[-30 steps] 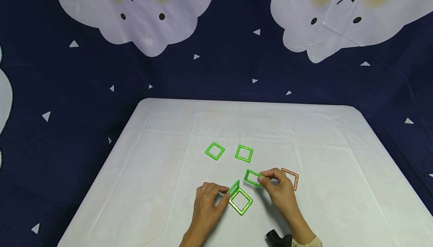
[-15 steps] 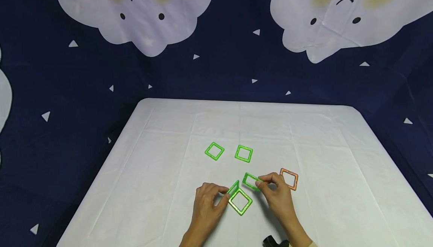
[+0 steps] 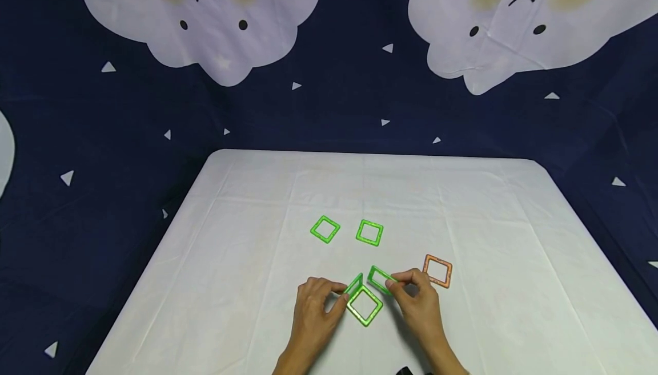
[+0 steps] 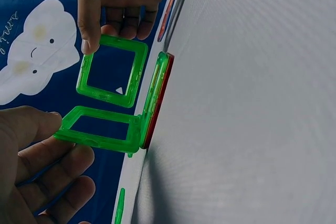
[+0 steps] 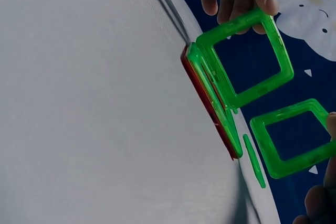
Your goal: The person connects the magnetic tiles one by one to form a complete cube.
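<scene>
In the head view my left hand (image 3: 315, 313) pinches a green square magnetic tile (image 3: 354, 287) between thumb and forefinger. That tile stands upright along one edge of a flat green tile (image 3: 374, 315). A red layer (image 4: 158, 107) shows directly beneath the flat tile in the left wrist view. My right hand (image 3: 421, 303) pinches another green square tile (image 3: 370, 274) by its side, tilted and raised above the table. This tile (image 5: 266, 153) is apart from the upright tile (image 5: 286, 64) in the right wrist view.
Two loose green tiles, one on the left (image 3: 333, 235) and one on the right (image 3: 367, 242), lie farther back on the white-covered table (image 3: 247, 261). An orange tile (image 3: 449, 276) lies just beyond my right hand. Navy cloth with clouds (image 3: 339, 112) hangs behind.
My right hand has moved left and toward me with its green tile, nearer the upright one, uncovering more of the orange tile. My left hand has stayed in place.
</scene>
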Action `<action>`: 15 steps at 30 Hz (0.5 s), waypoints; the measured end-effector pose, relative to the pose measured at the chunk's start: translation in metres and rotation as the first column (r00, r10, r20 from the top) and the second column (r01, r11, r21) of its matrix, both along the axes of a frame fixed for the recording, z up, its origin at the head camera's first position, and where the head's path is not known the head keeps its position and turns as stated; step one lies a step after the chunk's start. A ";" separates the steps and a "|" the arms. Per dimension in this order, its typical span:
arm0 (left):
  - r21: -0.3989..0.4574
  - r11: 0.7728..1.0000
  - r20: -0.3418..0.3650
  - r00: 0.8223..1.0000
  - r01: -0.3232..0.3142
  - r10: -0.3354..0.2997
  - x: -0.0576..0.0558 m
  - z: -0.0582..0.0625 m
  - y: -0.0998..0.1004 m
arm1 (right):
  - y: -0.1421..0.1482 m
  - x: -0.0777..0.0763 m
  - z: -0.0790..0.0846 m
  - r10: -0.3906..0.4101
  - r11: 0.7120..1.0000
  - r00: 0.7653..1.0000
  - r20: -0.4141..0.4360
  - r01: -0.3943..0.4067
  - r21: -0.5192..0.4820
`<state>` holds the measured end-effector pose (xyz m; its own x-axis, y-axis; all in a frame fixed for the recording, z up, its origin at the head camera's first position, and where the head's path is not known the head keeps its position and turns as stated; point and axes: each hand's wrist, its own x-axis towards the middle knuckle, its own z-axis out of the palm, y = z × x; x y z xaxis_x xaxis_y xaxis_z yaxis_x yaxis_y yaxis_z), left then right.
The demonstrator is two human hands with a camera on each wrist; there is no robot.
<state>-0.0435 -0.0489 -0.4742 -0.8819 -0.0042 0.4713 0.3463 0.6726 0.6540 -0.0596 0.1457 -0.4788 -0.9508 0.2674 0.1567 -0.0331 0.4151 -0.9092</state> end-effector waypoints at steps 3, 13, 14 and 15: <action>-0.001 1.000 -0.006 1.000 0.000 0.000 0.000 0.000 0.000 | -0.001 0.002 0.000 0.000 1.000 1.000 0.006 0.001 -0.016; -0.010 1.000 -0.024 1.000 0.004 -0.004 0.000 0.000 0.000 | -0.009 0.005 0.011 -0.012 0.998 0.999 0.037 0.015 -0.065; -0.009 1.000 -0.022 1.000 0.003 -0.003 0.000 0.000 0.000 | -0.010 0.006 0.014 -0.010 0.998 0.999 0.040 0.013 -0.068; -0.008 1.000 -0.021 1.000 0.003 -0.003 0.000 0.000 0.000 | -0.011 0.007 0.018 -0.006 0.997 0.999 0.042 0.009 -0.073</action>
